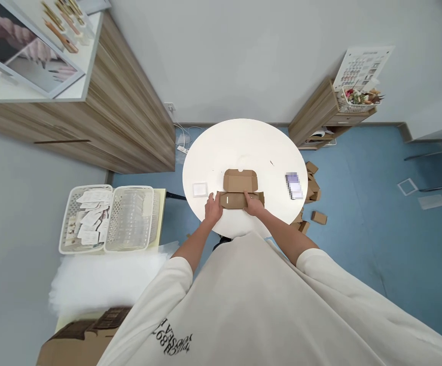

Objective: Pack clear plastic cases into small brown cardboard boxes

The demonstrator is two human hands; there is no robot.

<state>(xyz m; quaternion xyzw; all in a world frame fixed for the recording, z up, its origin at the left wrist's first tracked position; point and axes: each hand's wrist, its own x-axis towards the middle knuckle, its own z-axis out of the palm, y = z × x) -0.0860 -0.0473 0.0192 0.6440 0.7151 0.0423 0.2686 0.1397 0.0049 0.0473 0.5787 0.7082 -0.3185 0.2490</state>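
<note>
A small brown cardboard box (pixel 240 182) lies partly folded on the round white table (pixel 244 140), its wide flap spread away from me. At the near panel's left end, my left hand (pixel 214 208) has its fingers closed on the edge. My right hand (pixel 254 204) grips the same panel near its right end, with fingers over the top of the cardboard. A short white strip shows on the panel between my hands. Left of the box sits a flat clear case (pixel 200 189). A blurred purple and white packet (pixel 294 186) rests toward the table's right edge.
To the left stand a white basket (pixel 63 223) of white packets and another basket (pixel 108 241) of clear trays. White plastic wrapping (pixel 102 279) lies nearer me. Several small cardboard boxes (pixel 312 188) are on the blue floor right of the table. Wooden cabinets (pixel 137 96) flank the back wall.
</note>
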